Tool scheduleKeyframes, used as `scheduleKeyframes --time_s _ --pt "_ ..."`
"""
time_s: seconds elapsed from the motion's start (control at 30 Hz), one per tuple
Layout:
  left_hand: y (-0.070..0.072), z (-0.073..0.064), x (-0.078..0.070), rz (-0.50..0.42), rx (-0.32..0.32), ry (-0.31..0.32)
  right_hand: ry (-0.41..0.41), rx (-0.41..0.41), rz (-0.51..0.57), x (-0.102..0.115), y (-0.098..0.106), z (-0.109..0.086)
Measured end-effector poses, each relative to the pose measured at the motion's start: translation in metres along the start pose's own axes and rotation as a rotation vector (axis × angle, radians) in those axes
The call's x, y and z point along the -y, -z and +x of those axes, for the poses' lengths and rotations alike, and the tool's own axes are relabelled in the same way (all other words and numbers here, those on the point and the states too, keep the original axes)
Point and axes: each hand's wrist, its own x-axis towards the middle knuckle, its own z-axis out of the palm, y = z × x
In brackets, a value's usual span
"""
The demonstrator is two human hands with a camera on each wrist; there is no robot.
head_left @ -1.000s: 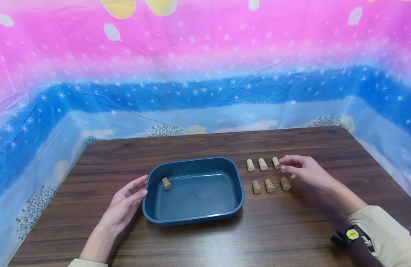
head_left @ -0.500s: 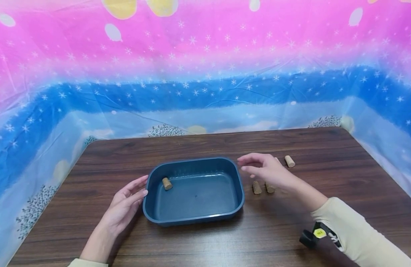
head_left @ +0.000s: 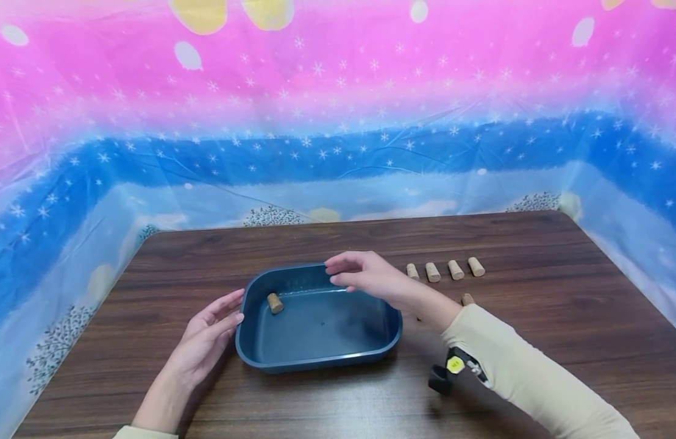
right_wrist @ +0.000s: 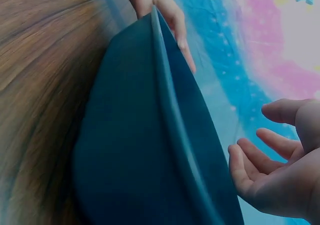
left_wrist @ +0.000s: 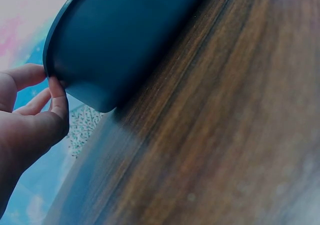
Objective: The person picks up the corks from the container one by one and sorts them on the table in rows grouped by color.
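My left hand [head_left: 206, 335] holds the left end of a dark blue plastic tub [head_left: 321, 360], thumb and fingertips at its rim. In the left wrist view the left fingers [left_wrist: 57, 92] meet the tub's rim and outer wall. Over the tub's back right part hovers my right hand [head_left: 365, 277]. Its thumb and fingers stand apart with nothing between them in the right wrist view. One brown cork [head_left: 275, 303] lies inside the tub near the left wall. To the right, several pale corks [head_left: 455, 270] form a row on the table.
Beyond the right forearm a darker cork [head_left: 467, 299] shows in part; the arm hides the table around it. The wooden table [head_left: 535, 292] ends at a back edge before a pink and blue snowflake cloth [head_left: 338, 158].
My right hand has swept left from the corks to above the tub. The pale corks show again, and the forearm now covers most of the darker row. My left hand stays at the rim.
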Motion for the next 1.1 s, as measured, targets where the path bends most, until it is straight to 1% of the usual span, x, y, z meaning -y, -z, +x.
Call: scheduleKeyframes --time_s 0.2,0.43,0.57,0.7,0.83,1.0,1.1 --pt "-0.001 0.0 -0.001 0.012 -0.003 0.004 -0.028 0.015 -0.044 0.011 -0.014 0.025" --pt "-0.001 0.0 -0.001 0.011 -0.002 0.012 -0.019 0.083 -0.072 0.018 -0.028 0.048" --pt "-0.002 0.0 -0.002 0.015 0.0 0.01 -0.028 0.103 -0.102 0.019 -0.039 0.058" --pt "-0.002 0.0 -0.002 0.016 0.002 0.012 -0.043 0.123 -0.138 0.016 -0.048 0.068" --pt "-0.001 0.0 -0.001 0.015 0.006 0.003 -0.049 0.148 -0.145 0.015 -0.055 0.074" --pt "0.0 -0.001 -0.001 0.016 0.013 -0.003 -0.047 0.145 -0.134 0.017 -0.06 0.08" --pt "0.001 -0.002 -0.001 0.013 0.018 -0.01 -0.047 0.148 -0.147 0.019 -0.064 0.082"
